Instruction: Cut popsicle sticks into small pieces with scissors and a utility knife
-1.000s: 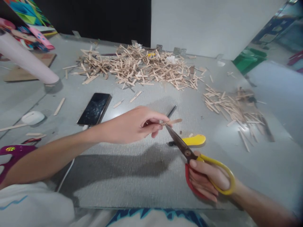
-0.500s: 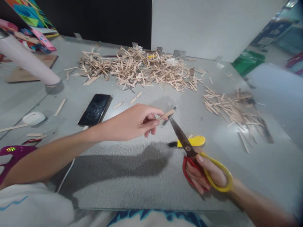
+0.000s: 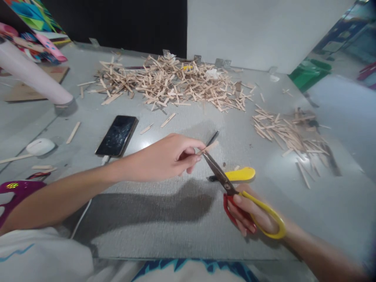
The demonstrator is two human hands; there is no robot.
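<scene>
Between thumb and fingers, my left hand (image 3: 173, 156) pinches a thin wooden stick (image 3: 212, 147) above the middle of the table. My right hand (image 3: 248, 213) grips scissors (image 3: 225, 182) with one red and one yellow handle loop. Their blade tips meet the stick close to my left fingertips; whether the blades are fully closed is hard to tell. Behind the stick lies a dark pen (image 3: 214, 136), partly covered. A yellow utility knife (image 3: 241, 174) rests on the table just beyond the scissors, which overlap its black end.
A big heap of wooden stick pieces (image 3: 176, 84) spreads along the back, and a smaller pile (image 3: 282, 129) lies right. At left are a phone (image 3: 116, 136) on a white cable, a white mouse (image 3: 40, 146) and a pale slanted tube (image 3: 35, 72). A green bin (image 3: 311, 74) stands beyond the table.
The scissors have moved left and slightly up, so their tips now reach the stick. My left hand has tilted and lowered a little, with the stick still pinched.
</scene>
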